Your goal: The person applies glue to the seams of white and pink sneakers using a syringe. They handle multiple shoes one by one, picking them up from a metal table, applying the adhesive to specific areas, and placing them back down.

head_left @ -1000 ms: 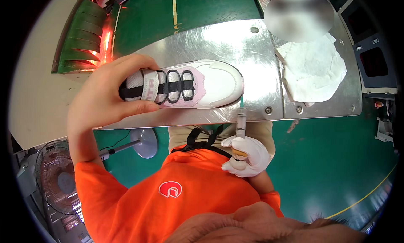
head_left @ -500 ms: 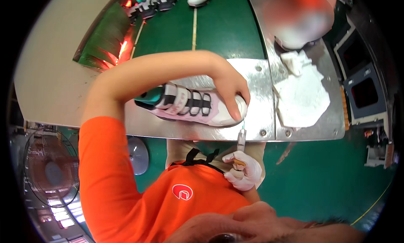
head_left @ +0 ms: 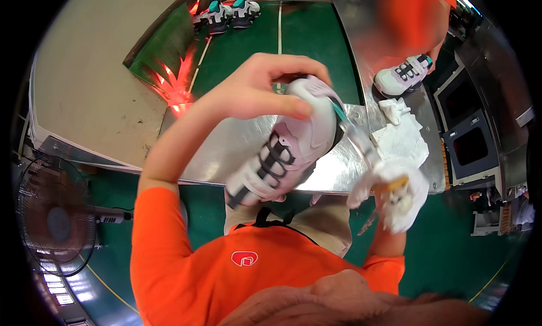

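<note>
My bare left hand [head_left: 271, 89] grips the toe end of a white and pale pink sneaker [head_left: 299, 134] with black straps. The shoe is lifted and tilted, toe up, its ankle end low toward me. In a white glove, my right hand [head_left: 398, 196] is closed around a slim syringe-like tool [head_left: 361, 145] with a clear barrel and a teal tip. That tip meets the edge of the shoe near the toe, where upper and sole join; whether it touches is hard to tell. A yellow-brown piece shows between the gloved fingers.
The metal table edge [head_left: 197, 171] lies under the shoe. White cloths [head_left: 401, 142] sit at the right. Beyond runs a green conveyor belt [head_left: 310, 38] with more sneakers [head_left: 244, 12] and red light. A co-worker's hand is near another sneaker [head_left: 403, 77]. A fan [head_left: 56, 224] stands left.
The sneaker has been raised off the table and turned, its ankle end swinging toward me. My right hand with the tool has moved up and right. A co-worker's sneaker shows more clearly.
</note>
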{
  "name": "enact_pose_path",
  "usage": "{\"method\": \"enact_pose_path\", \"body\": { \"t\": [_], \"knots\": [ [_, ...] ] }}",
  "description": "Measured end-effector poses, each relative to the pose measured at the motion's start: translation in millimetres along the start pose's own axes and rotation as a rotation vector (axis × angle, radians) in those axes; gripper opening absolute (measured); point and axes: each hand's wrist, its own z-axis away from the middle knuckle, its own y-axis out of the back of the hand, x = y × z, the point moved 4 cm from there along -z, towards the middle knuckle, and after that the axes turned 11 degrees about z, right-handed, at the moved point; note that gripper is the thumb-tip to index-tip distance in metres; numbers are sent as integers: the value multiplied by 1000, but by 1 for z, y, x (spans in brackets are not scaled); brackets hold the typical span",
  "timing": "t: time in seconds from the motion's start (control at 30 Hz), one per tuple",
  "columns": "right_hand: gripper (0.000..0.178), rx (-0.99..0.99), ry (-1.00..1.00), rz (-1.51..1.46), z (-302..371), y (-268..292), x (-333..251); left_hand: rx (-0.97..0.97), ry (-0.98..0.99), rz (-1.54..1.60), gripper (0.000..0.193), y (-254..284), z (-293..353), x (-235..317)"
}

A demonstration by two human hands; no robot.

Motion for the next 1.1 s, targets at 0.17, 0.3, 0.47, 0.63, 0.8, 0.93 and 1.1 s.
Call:
{"method": "enact_pose_path", "body": {
  "t": [0.17,0.3,0.47,0.63,0.8,0.93,1.1],
  "knots": [
    [64,114,-390,114,-61,-7,22,414,-70,230,58,25,53,-45],
    [63,152,-432,100,-78,-4,50,576,-106,370,57,48,72,-84],
    [61,177,-481,83,-75,9,77,698,-107,446,55,54,86,-114],
    [60,229,-494,29,-57,25,98,795,-27,497,64,60,92,-137],
    [72,211,-358,-48,-24,57,112,790,-39,517,59,55,88,-126],
    [74,189,-72,-119,-48,43,74,697,-129,478,45,45,71,-100],
    [68,398,46,260,-58,38,31,502,-95,308,50,16,39,-55]
  ]
}}
